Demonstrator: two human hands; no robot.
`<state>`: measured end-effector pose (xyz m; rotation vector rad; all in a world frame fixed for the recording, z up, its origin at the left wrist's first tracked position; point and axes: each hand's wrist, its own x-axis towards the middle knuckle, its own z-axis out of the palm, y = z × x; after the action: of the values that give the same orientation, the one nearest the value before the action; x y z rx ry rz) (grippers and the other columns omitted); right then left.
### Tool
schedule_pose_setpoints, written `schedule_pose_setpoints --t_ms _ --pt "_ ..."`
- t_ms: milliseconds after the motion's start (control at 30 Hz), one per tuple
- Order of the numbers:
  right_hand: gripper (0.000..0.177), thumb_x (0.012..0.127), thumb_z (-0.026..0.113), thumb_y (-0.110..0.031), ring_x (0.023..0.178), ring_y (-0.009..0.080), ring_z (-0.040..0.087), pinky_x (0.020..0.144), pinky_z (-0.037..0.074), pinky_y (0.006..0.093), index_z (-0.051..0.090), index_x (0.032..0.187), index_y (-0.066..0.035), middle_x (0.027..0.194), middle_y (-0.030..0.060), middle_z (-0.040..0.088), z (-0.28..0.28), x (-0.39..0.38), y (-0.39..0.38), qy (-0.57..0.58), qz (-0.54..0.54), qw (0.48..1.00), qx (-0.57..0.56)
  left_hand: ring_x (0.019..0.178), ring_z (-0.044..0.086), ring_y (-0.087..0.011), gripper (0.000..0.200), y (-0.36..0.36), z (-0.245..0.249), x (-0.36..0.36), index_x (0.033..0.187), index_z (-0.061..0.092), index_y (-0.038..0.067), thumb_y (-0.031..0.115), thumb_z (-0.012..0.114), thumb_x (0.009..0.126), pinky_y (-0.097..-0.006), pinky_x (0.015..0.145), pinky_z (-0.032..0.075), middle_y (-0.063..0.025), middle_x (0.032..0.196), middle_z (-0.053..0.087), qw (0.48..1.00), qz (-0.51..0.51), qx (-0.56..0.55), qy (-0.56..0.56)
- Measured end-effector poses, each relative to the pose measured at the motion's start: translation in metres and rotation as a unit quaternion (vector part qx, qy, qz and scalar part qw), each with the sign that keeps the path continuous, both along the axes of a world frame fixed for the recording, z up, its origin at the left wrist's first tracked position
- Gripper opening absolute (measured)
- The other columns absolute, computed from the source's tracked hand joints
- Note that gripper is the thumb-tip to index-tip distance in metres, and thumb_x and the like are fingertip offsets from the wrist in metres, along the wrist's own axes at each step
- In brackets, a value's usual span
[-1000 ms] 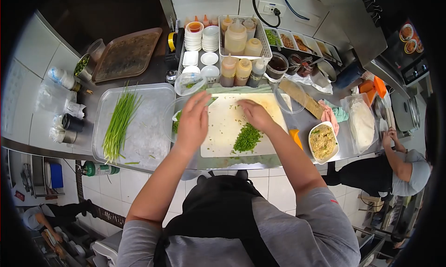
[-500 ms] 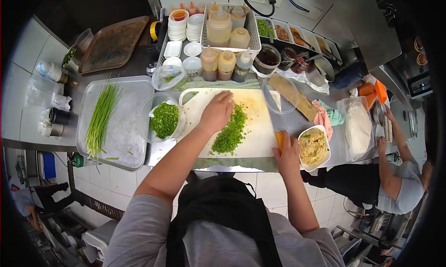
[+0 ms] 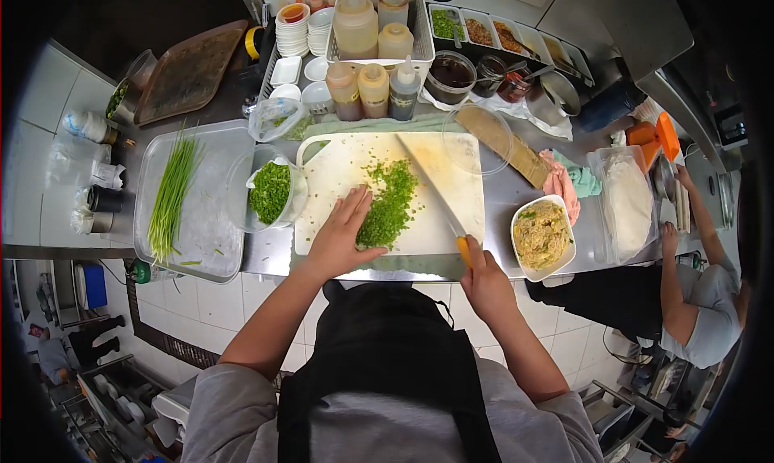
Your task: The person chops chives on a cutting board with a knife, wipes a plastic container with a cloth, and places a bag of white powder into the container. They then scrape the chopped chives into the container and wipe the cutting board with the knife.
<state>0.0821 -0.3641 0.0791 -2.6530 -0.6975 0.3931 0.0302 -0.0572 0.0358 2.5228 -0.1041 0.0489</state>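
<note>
A long knife with a yellow handle is in my right hand, whose fingers wrap round the handle. Its blade slants over the white cutting board, to the right of a pile of chopped green onions. At the pile's lower left edge, my left hand has its fingers spread and holds nothing. Left of the board stands a clear tub with more chopped green onions inside. Long uncut green onion stalks lie on a metal tray farther left.
A white bowl of a yellowish mixture stands right of the board. Sauce bottles, small cups and containers of toppings line the back. A round clear lid overlaps the board's corner. Another person works at the right.
My left hand has come down from the pile's top to its lower left side, fingers now spread. The knife blade now shows over the board, and my right hand has shifted slightly left and down.
</note>
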Motion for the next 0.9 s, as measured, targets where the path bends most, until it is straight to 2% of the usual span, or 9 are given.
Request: schedule_pose_setpoints --t_ms 200,267,300,367,467,533,633,767,900 --pt "0.062 0.087 0.059 -0.009 0.083 0.0386 0.065 0.071 0.056 0.0461 0.037 0.145 -0.006 0.1 0.0219 0.061 0.01 -0.02 -0.006 0.071 0.056 0.996 -0.002 0.147 0.026 -0.0359 0.11 -0.009 -0.002 0.006 0.152 0.023 -0.004 0.052 0.078 0.076 -0.048 0.12 0.023 -0.0229 0.159 0.024 0.997 -0.001 0.078 -0.011" --pt "0.059 0.09 0.055 -0.008 0.083 0.038 0.065 0.07 0.055 0.0432 0.037 0.146 -0.007 0.099 0.0225 0.063 0.006 -0.023 -0.016 0.064 0.064 0.988 0.128 0.148 0.026 -0.0358 0.11 -0.011 -0.003 0.013 0.153 0.022 -0.003 0.053 0.077 0.076 -0.0479 0.12 0.023 -0.0229 0.159 0.024 0.996 0.016 0.08 -0.019" --pt "0.059 0.09 0.055 -0.008 0.083 0.038 0.065 0.07 0.055 0.0432 0.037 0.146 -0.007 0.099 0.0225 0.063 0.004 -0.024 -0.021 0.064 0.064 0.988 0.127 0.148 0.026 -0.0358 0.11 -0.009 -0.002 0.016 0.153 0.022 -0.003 0.053 0.077 0.076 -0.0479 0.12 0.023 -0.0229 0.159 0.024 0.997 0.016 0.079 -0.019" --pt "0.057 0.094 0.042 -0.006 0.065 0.0193 0.061 0.062 0.053 0.0325 0.036 0.15 -0.009 0.094 0.0139 0.063 0.001 -0.027 -0.033 0.224 -0.057 0.954 0.191 0.147 0.025 -0.0362 0.11 -0.004 0.001 0.019 0.153 0.022 -0.003 0.054 0.076 0.077 -0.0484 0.12 0.022 -0.0234 0.159 0.024 0.997 0.014 0.065 -0.036" --pt "0.058 0.097 0.033 -0.008 0.059 0.0102 0.053 0.057 0.05 0.0261 0.031 0.155 -0.013 0.088 0.0095 0.06 -0.011 -0.04 -0.047 0.298 -0.13 0.909 0.261 0.147 0.026 -0.0376 0.113 0.013 -0.004 0.014 0.154 0.02 -0.002 0.048 0.081 0.074 -0.0506 0.119 0.023 -0.0225 0.16 0.023 0.995 0.049 0.064 -0.064" --pt "0.058 0.099 0.03 -0.009 0.057 0.0101 0.051 0.055 0.049 0.025 0.027 0.157 -0.016 0.086 0.0094 0.059 -0.017 -0.056 -0.046 0.303 -0.149 0.894 0.296 0.147 0.025 -0.0373 0.114 0.021 -0.004 0.002 0.154 0.02 -0.001 0.049 0.081 0.072 -0.0509 0.12 0.022 -0.0228 0.16 0.023 0.996 0.04 0.055 -0.06" --pt "0.056 0.102 0.03 -0.012 0.058 0.0099 0.051 0.056 0.049 0.0257 0.025 0.158 -0.019 0.083 0.0067 0.058 -0.03 -0.087 -0.031 0.362 -0.214 0.826 0.375 0.148 0.025 -0.0381 0.115 0.022 -0.006 -0.017 0.154 0.02 -0.001 0.051 0.082 0.072 -0.05 0.121 0.02 -0.0255 0.158 0.024 0.998 -0.014 0.053 -0.035" --pt "0.055 0.104 0.029 -0.016 0.059 0.0103 0.051 0.057 0.049 0.0249 0.023 0.158 -0.019 0.083 0.0073 0.058 -0.035 -0.12 0.01 0.346 -0.248 0.787 0.445 0.147 0.024 -0.0393 0.118 0.016 -0.025 0.001 0.154 0.02 -0.001 0.059 0.079 0.071 -0.0481 0.12 0.021 -0.0263 0.158 0.023 0.995 -0.013 0.077 -0.069" --pt "0.055 0.104 0.028 -0.018 0.06 0.0102 0.051 0.059 0.048 0.0247 0.02 0.159 -0.02 0.083 0.0065 0.058 -0.044 -0.143 0.052 0.316 -0.266 0.781 0.468 0.149 0.021 -0.038 0.115 0.014 -0.011 0.032 0.155 0.022 0.004 0.062 0.077 0.072 -0.0457 0.122 0.018 -0.0261 0.159 0.021 0.995 -0.051 0.055 -0.064"
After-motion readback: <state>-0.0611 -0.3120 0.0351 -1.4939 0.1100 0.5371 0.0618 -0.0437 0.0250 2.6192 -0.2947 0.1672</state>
